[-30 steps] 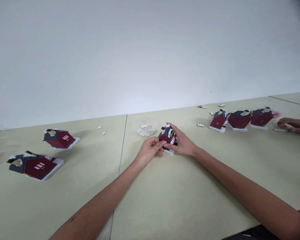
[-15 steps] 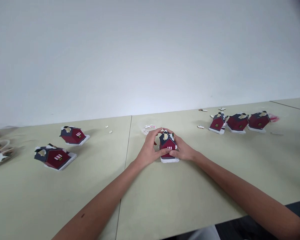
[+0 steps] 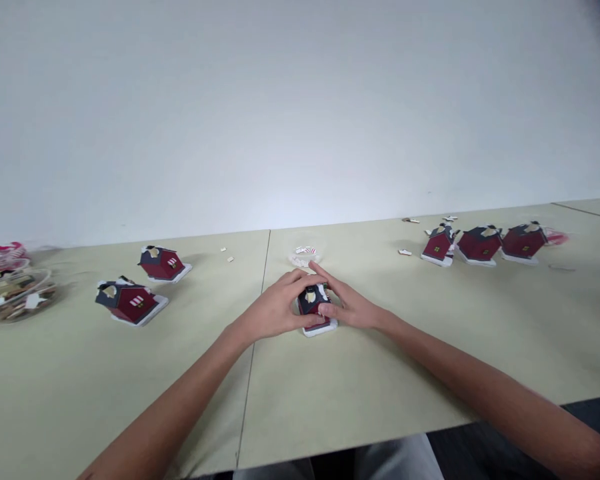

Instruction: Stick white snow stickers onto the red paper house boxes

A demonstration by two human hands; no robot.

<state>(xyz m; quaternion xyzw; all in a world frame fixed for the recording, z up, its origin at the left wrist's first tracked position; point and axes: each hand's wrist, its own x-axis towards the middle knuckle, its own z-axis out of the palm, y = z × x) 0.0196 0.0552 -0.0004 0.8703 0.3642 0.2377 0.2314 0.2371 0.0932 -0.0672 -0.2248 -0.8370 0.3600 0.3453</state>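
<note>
A second ago the left hand was pinching one side of a small red house; now it cups the house from the left, while the right hand grasps it from the right, both thumbs across its front. The house, now turned to show me a different side, seems to be getting steadied or pressed. It sits mid-table, just nearer than a clear bowl of striped bits. The pale green table meets a plain, whitish wall.
</note>
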